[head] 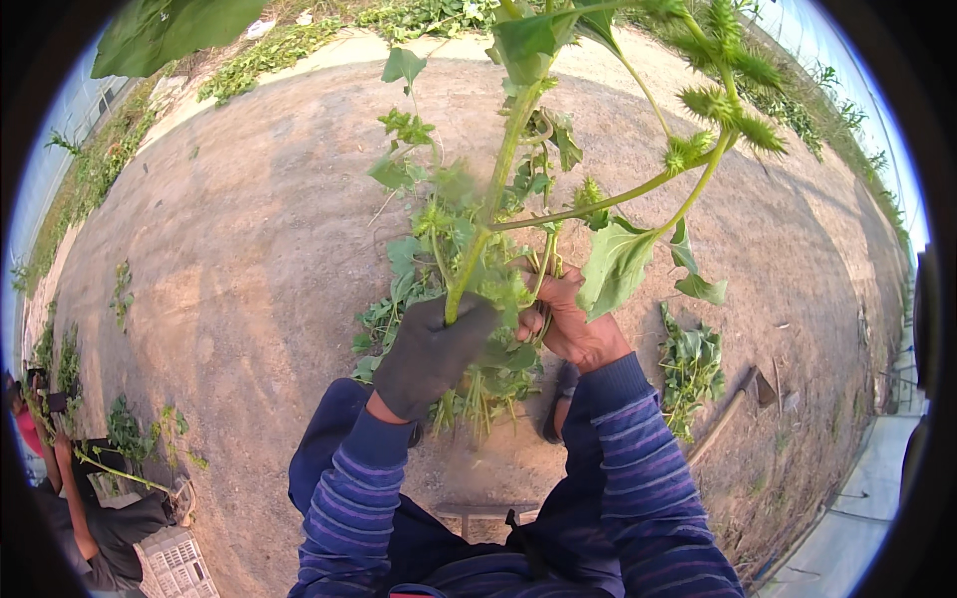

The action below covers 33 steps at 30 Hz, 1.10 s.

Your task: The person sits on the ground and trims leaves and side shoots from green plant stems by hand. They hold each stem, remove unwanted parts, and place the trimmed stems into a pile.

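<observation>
My left hand, in a dark glove, is closed around the thick green stem of a tall plant with spiny burs and broad leaves. The plant rises in front of me and leans to the upper right, with a cluster of burs on a side branch. Just right of the glove, my bare right hand is closed on thin leafy stems. Foliage partly hides its fingers. Below and between both hands, a bunch of cut leafy stems hangs or lies near my feet; which, I cannot tell.
A small leafy pile lies on the soil at the right, beside a wooden-handled hoe. At the lower left a person sits by a plastic crate and uprooted plants. Weeds line the plot's far edge.
</observation>
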### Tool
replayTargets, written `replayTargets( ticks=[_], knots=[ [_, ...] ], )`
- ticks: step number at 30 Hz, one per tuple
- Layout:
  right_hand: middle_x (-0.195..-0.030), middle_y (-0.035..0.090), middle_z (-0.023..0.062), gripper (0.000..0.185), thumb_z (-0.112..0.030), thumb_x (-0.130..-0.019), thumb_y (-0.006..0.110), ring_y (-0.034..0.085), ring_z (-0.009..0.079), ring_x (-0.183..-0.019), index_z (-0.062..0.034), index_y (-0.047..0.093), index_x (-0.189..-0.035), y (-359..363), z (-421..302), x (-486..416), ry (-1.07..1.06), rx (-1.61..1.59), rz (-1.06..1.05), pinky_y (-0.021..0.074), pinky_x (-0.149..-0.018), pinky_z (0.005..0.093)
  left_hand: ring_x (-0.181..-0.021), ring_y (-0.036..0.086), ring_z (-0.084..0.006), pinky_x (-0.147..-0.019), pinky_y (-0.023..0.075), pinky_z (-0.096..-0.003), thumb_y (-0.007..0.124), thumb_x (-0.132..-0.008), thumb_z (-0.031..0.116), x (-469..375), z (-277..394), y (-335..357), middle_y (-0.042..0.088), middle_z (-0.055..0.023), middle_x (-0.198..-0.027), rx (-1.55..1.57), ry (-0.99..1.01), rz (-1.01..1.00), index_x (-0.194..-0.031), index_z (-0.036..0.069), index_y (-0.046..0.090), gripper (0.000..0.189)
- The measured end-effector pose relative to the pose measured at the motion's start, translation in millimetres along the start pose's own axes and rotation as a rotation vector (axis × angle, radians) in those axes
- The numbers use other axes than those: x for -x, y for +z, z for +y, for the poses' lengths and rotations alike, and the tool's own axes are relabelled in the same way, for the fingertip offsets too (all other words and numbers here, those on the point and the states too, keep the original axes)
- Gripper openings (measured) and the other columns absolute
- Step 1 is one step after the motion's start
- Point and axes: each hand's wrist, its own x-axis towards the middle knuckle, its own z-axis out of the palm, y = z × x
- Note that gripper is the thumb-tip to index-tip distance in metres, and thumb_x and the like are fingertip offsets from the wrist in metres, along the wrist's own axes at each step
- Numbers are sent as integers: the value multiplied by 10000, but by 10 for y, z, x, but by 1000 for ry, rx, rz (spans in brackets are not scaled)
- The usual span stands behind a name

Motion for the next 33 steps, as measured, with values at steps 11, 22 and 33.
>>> replayTargets(
  ticks=[11, 22, 33],
  knots=[
    [-1096, 664, 103, 394, -146, -905, 697, 645, 168, -637, -80, 562, -1269, -50, 80, 27, -25, -199, -130, 535, -521, 335, -643, 541, -55, -577, 438, -250, 633, -939, 233, 9, -30, -20, 627, 10, -734, 35, 113, -76, -948, 13, 714, 235],
    [-858, 650, 86, 210, -54, -923, 652, 601, 139, -550, 8, 591, -1114, 75, 1, 85, 48, -25, -205, 522, -503, 280, -481, 438, -46, -442, 310, -231, 576, -881, 134, -23, -71, -80, 493, 37, -608, 28, 94, -43, -769, 52, 616, 144],
    [-731, 627, 55, 122, -101, -908, 657, 551, 113, -502, 8, 646, -961, 171, 6, 62, -42, 207, 71, 460, -464, 248, -450, 414, -80, -413, 318, -247, 527, -719, -130, -184, -257, -193, 417, -4, -648, -399, 736, -26, -1093, 32, 672, 432]
  ],
)
